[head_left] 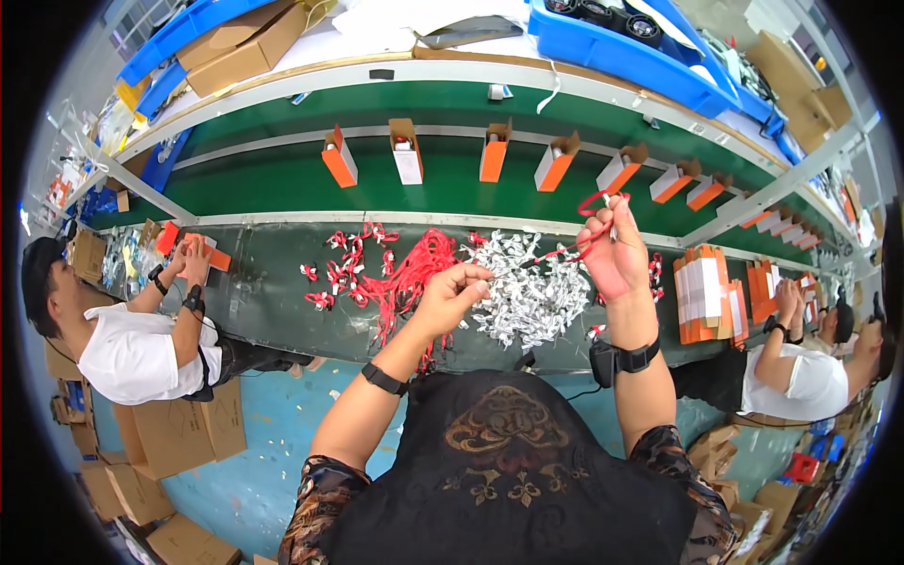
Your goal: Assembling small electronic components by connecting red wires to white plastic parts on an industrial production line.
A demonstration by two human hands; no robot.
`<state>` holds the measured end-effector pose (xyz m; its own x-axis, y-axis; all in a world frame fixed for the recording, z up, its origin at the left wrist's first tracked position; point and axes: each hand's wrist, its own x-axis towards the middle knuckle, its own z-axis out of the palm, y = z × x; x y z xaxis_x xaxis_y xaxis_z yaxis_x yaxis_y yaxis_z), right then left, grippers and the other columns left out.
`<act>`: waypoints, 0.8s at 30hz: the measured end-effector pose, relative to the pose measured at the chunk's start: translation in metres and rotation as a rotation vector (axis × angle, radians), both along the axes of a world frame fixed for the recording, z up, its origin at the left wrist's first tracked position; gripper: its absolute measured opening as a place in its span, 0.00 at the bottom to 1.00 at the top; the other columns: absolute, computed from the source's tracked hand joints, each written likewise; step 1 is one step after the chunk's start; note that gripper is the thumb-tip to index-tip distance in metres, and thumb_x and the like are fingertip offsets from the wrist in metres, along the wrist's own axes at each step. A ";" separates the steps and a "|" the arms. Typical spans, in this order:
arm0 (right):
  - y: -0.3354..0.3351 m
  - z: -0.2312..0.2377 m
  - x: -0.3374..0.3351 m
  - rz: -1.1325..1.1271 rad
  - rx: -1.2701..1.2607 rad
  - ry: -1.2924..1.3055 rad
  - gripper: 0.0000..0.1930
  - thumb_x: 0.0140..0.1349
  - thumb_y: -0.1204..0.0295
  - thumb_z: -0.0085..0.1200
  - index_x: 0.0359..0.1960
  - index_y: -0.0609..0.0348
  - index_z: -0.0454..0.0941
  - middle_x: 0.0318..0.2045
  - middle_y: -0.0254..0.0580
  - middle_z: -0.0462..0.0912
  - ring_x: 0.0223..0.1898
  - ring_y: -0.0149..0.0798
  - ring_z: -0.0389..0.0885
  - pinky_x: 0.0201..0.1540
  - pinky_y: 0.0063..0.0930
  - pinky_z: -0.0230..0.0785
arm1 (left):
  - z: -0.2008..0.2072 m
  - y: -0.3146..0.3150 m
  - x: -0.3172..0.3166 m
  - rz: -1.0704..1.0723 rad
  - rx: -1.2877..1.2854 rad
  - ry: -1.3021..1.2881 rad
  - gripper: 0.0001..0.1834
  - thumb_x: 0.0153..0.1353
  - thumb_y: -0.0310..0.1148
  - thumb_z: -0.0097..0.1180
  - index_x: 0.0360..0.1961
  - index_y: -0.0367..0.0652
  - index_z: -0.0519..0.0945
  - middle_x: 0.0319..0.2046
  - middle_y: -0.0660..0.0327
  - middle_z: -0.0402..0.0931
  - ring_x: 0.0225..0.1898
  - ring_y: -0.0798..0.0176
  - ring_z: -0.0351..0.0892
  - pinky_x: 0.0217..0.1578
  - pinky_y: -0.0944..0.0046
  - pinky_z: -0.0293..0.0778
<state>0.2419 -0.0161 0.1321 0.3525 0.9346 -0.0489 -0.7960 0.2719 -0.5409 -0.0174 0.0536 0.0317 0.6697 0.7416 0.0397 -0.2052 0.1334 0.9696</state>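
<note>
A red cord point(557, 256) with a dark end stretches between my two hands over the bench. My right hand point(617, 254), raised, is closed around the cord, and a red loop with a small white piece stands out above its fingers. My left hand point(454, 299) is lower and pinches the cord's dark end between thumb and fingers. Below and between the hands lies a heap of small white bundled pieces point(532, 306), too small to make out exactly. Beside my left hand is a tangle of red cords point(424, 268), with several small red-and-white bundles point(347, 273) further left.
Open orange-and-white boxes point(492, 155) stand along a green conveyor belt point(443, 198) behind the dark bench point(259, 297). Stacked flat cartons point(702, 297) are at the right. A blue bin point(621, 47) sits on the shelf above. Co-workers point(141, 330) work on both sides.
</note>
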 end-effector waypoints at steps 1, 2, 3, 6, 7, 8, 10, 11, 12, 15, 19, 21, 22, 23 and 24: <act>0.001 -0.002 0.000 -0.009 -0.003 0.022 0.07 0.68 0.63 0.53 0.41 0.51 0.77 0.27 0.28 0.77 0.31 0.30 0.76 0.39 0.33 0.73 | 0.002 0.001 -0.004 -0.001 -0.003 0.002 0.08 0.65 0.28 0.55 0.44 0.37 0.79 0.35 0.64 0.81 0.31 0.76 0.75 0.35 0.73 0.71; 0.004 -0.003 -0.001 -0.007 -0.005 0.023 0.07 0.68 0.63 0.53 0.41 0.51 0.77 0.27 0.28 0.77 0.31 0.30 0.76 0.39 0.33 0.73 | 0.002 0.004 -0.008 -0.012 -0.011 0.026 0.08 0.66 0.28 0.55 0.43 0.38 0.78 0.34 0.63 0.82 0.29 0.76 0.74 0.33 0.74 0.71; 0.006 -0.005 -0.002 -0.019 -0.031 0.024 0.07 0.69 0.63 0.53 0.41 0.51 0.77 0.27 0.28 0.77 0.31 0.30 0.76 0.39 0.33 0.73 | 0.002 0.006 -0.010 -0.023 -0.019 0.050 0.07 0.66 0.28 0.55 0.43 0.38 0.78 0.32 0.63 0.82 0.28 0.77 0.74 0.30 0.75 0.70; 0.010 -0.006 -0.009 -0.039 -0.083 0.005 0.08 0.69 0.62 0.51 0.42 0.50 0.76 0.27 0.27 0.76 0.30 0.30 0.74 0.39 0.32 0.73 | 0.002 0.008 -0.012 0.004 -0.104 0.016 0.05 0.66 0.29 0.55 0.40 0.40 0.78 0.30 0.63 0.82 0.26 0.77 0.74 0.27 0.75 0.69; 0.011 -0.006 -0.011 -0.049 -0.107 -0.016 0.09 0.70 0.61 0.50 0.43 0.50 0.75 0.27 0.27 0.75 0.30 0.29 0.73 0.39 0.31 0.72 | 0.003 0.008 -0.013 0.002 -0.149 0.018 0.04 0.66 0.29 0.55 0.39 0.41 0.78 0.29 0.63 0.82 0.26 0.76 0.75 0.27 0.75 0.69; 0.012 -0.006 -0.014 -0.048 -0.108 -0.014 0.09 0.70 0.61 0.50 0.43 0.50 0.75 0.27 0.27 0.75 0.30 0.29 0.73 0.39 0.31 0.72 | 0.003 0.010 -0.016 0.003 -0.149 0.020 0.04 0.66 0.29 0.55 0.39 0.41 0.78 0.29 0.63 0.82 0.26 0.76 0.75 0.27 0.75 0.69; 0.014 -0.010 -0.021 -0.013 -0.110 -0.085 0.09 0.70 0.61 0.51 0.42 0.51 0.75 0.27 0.27 0.76 0.30 0.30 0.75 0.39 0.34 0.73 | 0.004 0.012 -0.020 -0.031 -0.246 0.007 0.03 0.65 0.29 0.56 0.38 0.42 0.78 0.34 0.61 0.82 0.28 0.74 0.76 0.28 0.74 0.70; 0.015 -0.015 -0.025 -0.010 -0.113 -0.086 0.09 0.70 0.61 0.51 0.42 0.51 0.75 0.27 0.27 0.76 0.30 0.30 0.75 0.39 0.34 0.73 | 0.004 0.010 -0.019 -0.029 -0.248 0.006 0.03 0.65 0.29 0.56 0.38 0.42 0.78 0.34 0.61 0.82 0.28 0.74 0.76 0.28 0.74 0.70; 0.015 -0.021 -0.032 0.054 -0.107 -0.100 0.09 0.70 0.61 0.51 0.41 0.51 0.75 0.27 0.28 0.76 0.30 0.30 0.75 0.40 0.35 0.74 | 0.008 0.007 -0.016 -0.007 -0.280 -0.008 0.03 0.64 0.29 0.56 0.38 0.43 0.78 0.36 0.62 0.81 0.30 0.73 0.77 0.29 0.73 0.71; 0.013 -0.029 -0.061 0.111 -0.154 -0.070 0.09 0.68 0.65 0.53 0.42 0.57 0.76 0.27 0.31 0.77 0.29 0.32 0.78 0.40 0.38 0.76 | 0.006 0.006 -0.012 0.023 -0.378 -0.063 0.03 0.64 0.30 0.57 0.37 0.44 0.77 0.38 0.63 0.79 0.31 0.72 0.77 0.30 0.72 0.71; 0.018 -0.051 -0.069 0.135 -0.221 -0.122 0.09 0.68 0.65 0.53 0.41 0.57 0.76 0.27 0.31 0.77 0.28 0.30 0.78 0.38 0.35 0.77 | 0.008 0.007 -0.011 0.105 -0.537 -0.139 0.04 0.66 0.33 0.55 0.35 0.46 0.75 0.35 0.66 0.77 0.28 0.71 0.76 0.28 0.71 0.69; 0.023 -0.062 -0.060 0.021 -0.231 -0.058 0.09 0.68 0.64 0.53 0.40 0.56 0.76 0.26 0.30 0.76 0.27 0.28 0.77 0.38 0.35 0.77 | 0.006 0.011 -0.015 0.152 -0.527 -0.108 0.05 0.67 0.33 0.54 0.34 0.46 0.74 0.35 0.66 0.77 0.27 0.70 0.75 0.26 0.71 0.68; 0.025 -0.066 -0.053 -0.084 -0.213 -0.063 0.09 0.69 0.64 0.53 0.39 0.55 0.76 0.26 0.29 0.76 0.27 0.27 0.76 0.38 0.34 0.77 | 0.003 0.014 -0.018 0.201 -0.517 -0.080 0.06 0.68 0.34 0.53 0.34 0.47 0.73 0.34 0.66 0.77 0.25 0.70 0.74 0.25 0.71 0.67; 0.025 -0.064 -0.050 -0.083 -0.214 -0.060 0.09 0.69 0.64 0.53 0.39 0.55 0.76 0.26 0.29 0.76 0.27 0.27 0.76 0.38 0.34 0.77 | -0.008 0.017 -0.024 0.202 -0.517 -0.077 0.06 0.68 0.34 0.53 0.34 0.47 0.73 0.34 0.66 0.77 0.25 0.70 0.74 0.25 0.71 0.67; 0.021 -0.057 -0.044 -0.114 -0.216 -0.063 0.08 0.69 0.64 0.52 0.40 0.55 0.75 0.26 0.29 0.75 0.28 0.28 0.76 0.37 0.33 0.76 | -0.022 0.020 -0.027 0.274 -0.292 0.051 0.06 0.68 0.35 0.52 0.34 0.46 0.74 0.34 0.66 0.77 0.24 0.70 0.74 0.24 0.71 0.67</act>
<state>0.1974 0.0045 0.0750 0.4633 0.8591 -0.2174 -0.7297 0.2306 -0.6438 -0.0446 0.0734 0.0092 0.4415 0.8680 -0.2274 -0.2245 0.3522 0.9086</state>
